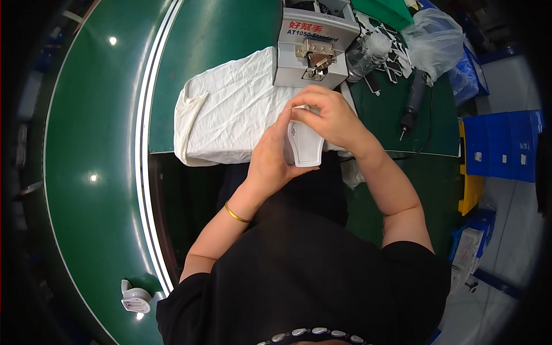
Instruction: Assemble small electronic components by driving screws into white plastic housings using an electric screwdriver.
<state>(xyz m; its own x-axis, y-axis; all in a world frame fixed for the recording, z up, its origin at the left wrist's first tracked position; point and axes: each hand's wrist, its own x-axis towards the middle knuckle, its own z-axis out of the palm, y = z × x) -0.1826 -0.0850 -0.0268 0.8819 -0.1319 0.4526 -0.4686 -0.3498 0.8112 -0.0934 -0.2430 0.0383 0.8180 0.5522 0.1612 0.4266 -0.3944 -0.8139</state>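
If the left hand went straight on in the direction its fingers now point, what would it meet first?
Most likely the right hand: its bent fingers lie just ahead, at the far end of the white part. Depth is unclear; they may already touch.

Glare spots dot the green surface (pixel 95 126); the curved fisheye rim darkens.

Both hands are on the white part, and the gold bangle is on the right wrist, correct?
Not quite: in the head view, the gold bangle is on the left wrist. The left hand and right hand are both on the white part.
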